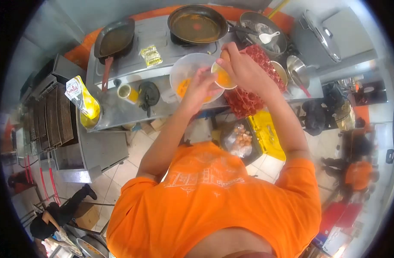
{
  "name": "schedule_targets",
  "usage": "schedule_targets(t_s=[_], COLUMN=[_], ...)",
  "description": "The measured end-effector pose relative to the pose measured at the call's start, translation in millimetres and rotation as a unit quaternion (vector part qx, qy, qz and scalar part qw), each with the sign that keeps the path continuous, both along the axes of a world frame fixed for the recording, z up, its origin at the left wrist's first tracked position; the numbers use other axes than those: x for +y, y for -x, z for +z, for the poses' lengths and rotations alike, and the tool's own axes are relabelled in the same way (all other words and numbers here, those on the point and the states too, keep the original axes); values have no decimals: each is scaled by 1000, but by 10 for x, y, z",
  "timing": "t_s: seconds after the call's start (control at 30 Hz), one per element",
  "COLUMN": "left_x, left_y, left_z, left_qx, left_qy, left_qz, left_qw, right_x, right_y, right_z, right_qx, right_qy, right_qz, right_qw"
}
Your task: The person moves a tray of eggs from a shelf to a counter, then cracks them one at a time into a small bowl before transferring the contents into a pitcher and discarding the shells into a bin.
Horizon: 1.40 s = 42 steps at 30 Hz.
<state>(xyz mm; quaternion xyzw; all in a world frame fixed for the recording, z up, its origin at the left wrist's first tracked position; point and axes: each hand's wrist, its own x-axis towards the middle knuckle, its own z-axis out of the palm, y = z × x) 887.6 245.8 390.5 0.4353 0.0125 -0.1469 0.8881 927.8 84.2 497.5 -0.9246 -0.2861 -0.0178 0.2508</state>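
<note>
My right hand [244,69] is closed round a brown egg [225,55] above the rim of a small white bowl [224,78] that has orange-yellow egg in it. At this bowl's left edge, my left hand [199,90] has its fingers bent against the rim. Behind my left hand stands a large translucent bowl [177,66] with more orange-yellow contents. Red egg trays [248,103] lie just right of the small bowl, partly under my right forearm.
Pans [197,26] [115,39] and a pot with a white ladle [269,37] line the back. Yellow packets [151,56], a yellow-filled bag [83,96] and a black object [149,94] are left. A yellow crate [268,133] sits below; a person [55,215] is lower left.
</note>
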Motion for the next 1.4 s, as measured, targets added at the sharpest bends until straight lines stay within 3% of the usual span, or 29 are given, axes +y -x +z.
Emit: schedule_targets(t_s=[0.17, 0.23, 0.33, 0.4, 0.5, 0.53, 0.57, 0.6, 0.67, 0.73, 0.77, 0.83, 0.93, 1.03, 1.1, 1.33, 1.4], left_x=[-106, -138, -78, 47, 298, 357, 399, 441, 498, 524, 524, 520, 384, 334, 322, 481, 530], left_y=[0, 5, -23, -40, -34, -27, -14, 0, 5, -7, -6, -29, -5, 0, 21, 97, 121], left_z=[93, 107, 95, 73, 97, 100, 95, 98, 100, 81, 66, 44, 109, 94, 124, 86, 85], left_qx=[45, 50, 67, 74, 48, 9, 17, -4, -30, -53, -60, -140, -196, -242, -241, -208, -187], left_qy=[37, 42, 80, 112, 84, 59, 54, -17, -96, -270, -276, -451, -471, -472, -470, -421, -400], left_qz=[-37, -30, -15, 8, 42, 73, 66, 109, 145, 166, 165, 148, 161, 168, 175, 203, 204], left_qw=[998, 997, 994, 991, 994, 996, 996, 994, 984, 947, 945, 869, 845, 831, 831, 859, 874], right_x=[-101, -257, -599, -963, -1535, -1827, -2138, -2285, -2298, -2299, -2230, -1947, -1282, -808, -647, -597, -636], right_y=[124, 196, 465, 709, 1046, 1216, 1410, 1506, 1371, 1095, 910, 525, 27, -383, -681, -1084, -943], right_z=[157, 128, 133, 124, -271, -568, -908, -1102, -987, -854, -832, -780, -721, -929, -1353, -1592, -1471], right_qx=[-16, -93, -55, 20, 337, 346, 280, 207, 236, 261, 263, 194, 75, -20, -106, -26, 82], right_qy=[20, -36, -77, -71, 6, 1, 133, 263, 221, 122, 59, -13, -123, -124, -8, 120, -83], right_qz=[-14, 67, 39, 3, -103, -111, -133, -150, -185, -226, -231, -213, -203, -114, -183, -156, -213], right_qw=[1000, 993, 995, 997, 936, 932, 941, 930, 928, 930, 935, 958, 969, 986, 977, 980, 970])
